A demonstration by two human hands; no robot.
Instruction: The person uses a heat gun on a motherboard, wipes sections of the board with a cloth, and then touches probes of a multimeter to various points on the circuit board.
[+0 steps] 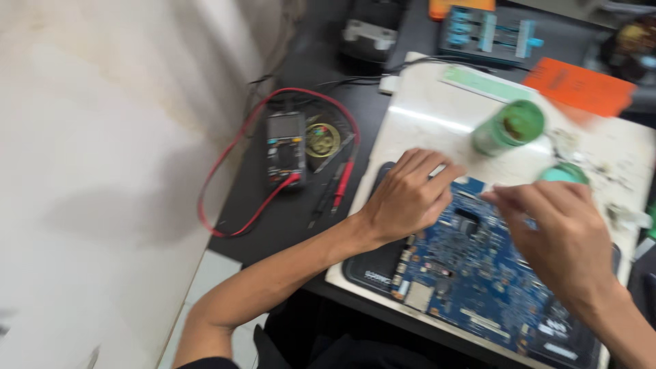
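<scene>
Both hands work over the bare blue board (pixel 478 273); left hand (pixel 410 195) curled, resting on it; right hand (pixel 557 229) pinching something unclear; work looks midway, meter (pixel 285 147) idle.

Blue circuit board (pixel 478 266) with matt lacquer and small metal parts, on a dark rubbery mat (pixel 369 270) over a glossy white slab (pixel 437 109); green plastic jar (pixel 507 128).

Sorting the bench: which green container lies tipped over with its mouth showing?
The larger green jar, behind the circuit board; the other green one sits mostly hidden by the right hand.
</scene>
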